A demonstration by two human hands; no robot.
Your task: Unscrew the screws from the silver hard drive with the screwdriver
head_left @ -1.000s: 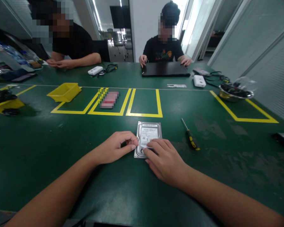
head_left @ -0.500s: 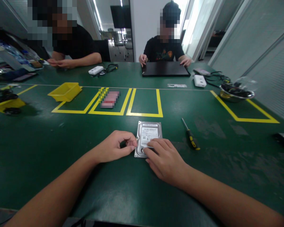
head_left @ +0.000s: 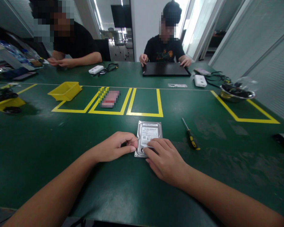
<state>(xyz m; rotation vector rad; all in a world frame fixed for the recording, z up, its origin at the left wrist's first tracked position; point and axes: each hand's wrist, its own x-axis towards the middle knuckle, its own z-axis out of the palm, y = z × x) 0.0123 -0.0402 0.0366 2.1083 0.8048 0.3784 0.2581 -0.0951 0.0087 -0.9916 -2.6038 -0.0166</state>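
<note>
Glass partitions (head_left: 257,60) flank a broad green table (head_left: 115,195) marked with yellow tape (head_left: 145,114). Near the front, between both hands, a hard drive (head_left: 149,130) lies flat, label up. The left hand (head_left: 115,146) is at its left edge, thumb and forefinger bent toward each other around a small gap; whether the tips pinch the drive is unclear. The right hand (head_left: 164,157) lays its loosely extended fingers (head_left: 155,145) over the lower right part, thumb apart below. To the right lies a screwdriver (head_left: 191,138). Farther back, a yellow bin (head_left: 65,91) sits partly over the tape; at far left a second yellow container (head_left: 17,101) is heaped with dark items, and at right a metal bowl (head_left: 236,98) holds black objects and clear plastic (head_left: 247,83).
</note>
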